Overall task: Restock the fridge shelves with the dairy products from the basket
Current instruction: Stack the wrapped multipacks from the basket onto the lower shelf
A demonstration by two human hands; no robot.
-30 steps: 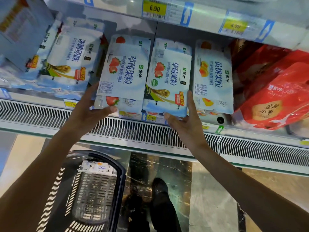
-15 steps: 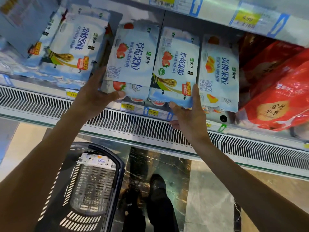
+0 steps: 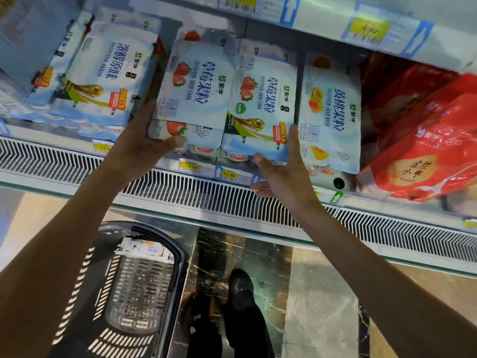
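Two grips from below: left hand (image 3: 139,148) clasps left pack (image 3: 196,81), right hand (image 3: 281,174) pinches right pack (image 3: 263,99); both packs lie lengthwise toward upper frame.

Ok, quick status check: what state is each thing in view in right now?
left strawberry pack: tilted at shelf front, gripped by left hand.
right strawberry pack: tilted beside it, gripped by right hand.
peach pack: on shelf, tilted.
plain yogurt pack: on shelf, leaning.
red bags: on shelf, right.
basket: on floor, one pack inside.
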